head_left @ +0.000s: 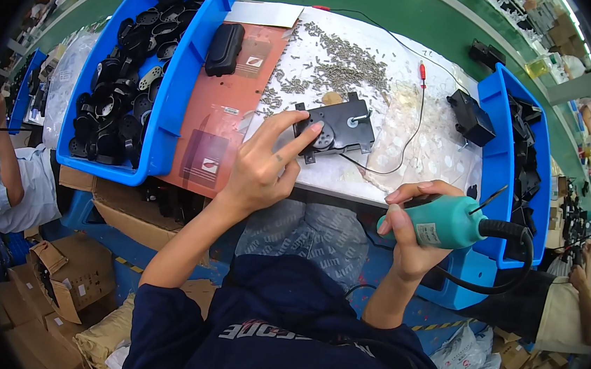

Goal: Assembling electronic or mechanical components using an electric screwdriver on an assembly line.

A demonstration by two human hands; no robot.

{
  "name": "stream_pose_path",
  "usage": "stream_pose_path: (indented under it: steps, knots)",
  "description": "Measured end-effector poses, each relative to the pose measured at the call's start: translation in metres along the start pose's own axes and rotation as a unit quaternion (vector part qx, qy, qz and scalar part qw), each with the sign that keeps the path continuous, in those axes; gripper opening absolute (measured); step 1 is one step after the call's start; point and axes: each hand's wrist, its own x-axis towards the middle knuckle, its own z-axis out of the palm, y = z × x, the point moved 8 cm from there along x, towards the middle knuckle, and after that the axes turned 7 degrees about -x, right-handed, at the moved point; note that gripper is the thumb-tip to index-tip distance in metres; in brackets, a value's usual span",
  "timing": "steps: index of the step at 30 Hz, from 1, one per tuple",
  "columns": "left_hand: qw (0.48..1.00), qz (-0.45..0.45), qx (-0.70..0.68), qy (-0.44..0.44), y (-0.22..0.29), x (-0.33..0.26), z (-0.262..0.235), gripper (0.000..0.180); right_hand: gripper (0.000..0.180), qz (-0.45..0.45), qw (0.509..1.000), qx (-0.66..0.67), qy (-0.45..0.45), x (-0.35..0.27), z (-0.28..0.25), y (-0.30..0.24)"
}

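Note:
A flat black plastic housing lies at the near edge of the white work surface, with a round perforated disc near its left end and a light-coloured pin or screw standing at its right. Two fingertips of my left hand press on the housing's left end and disc; the thumb is bent near its close edge. My right hand is wrapped round a teal electric screwdriver, off the front edge and apart from the housing. Its black cord loops down on the right. The driver's tip is not clearly visible.
Many small screws are scattered behind the housing. A blue bin of black round parts stands left, another blue bin right. A black case, a black box and a red-tipped thin wire lie on the table.

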Motion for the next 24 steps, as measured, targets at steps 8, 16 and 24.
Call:
stream_pose_path:
  steps: [8,16,24]
  knots:
    - [0.999,-0.019,0.03,0.013,-0.008,-0.009,-0.007,0.058,0.045,0.01,1.0,0.012,-0.021,-0.002,0.009,0.007]
    - [0.999,0.008,-0.037,0.032,0.003,-0.003,0.001,0.056,0.045,-0.011,0.998,-0.04,0.045,0.0,-0.025,-0.008]
    - [0.995,-0.036,-0.075,0.047,-0.003,-0.011,-0.013,0.047,0.035,-0.151,0.981,-0.039,0.111,0.046,-0.062,-0.045]
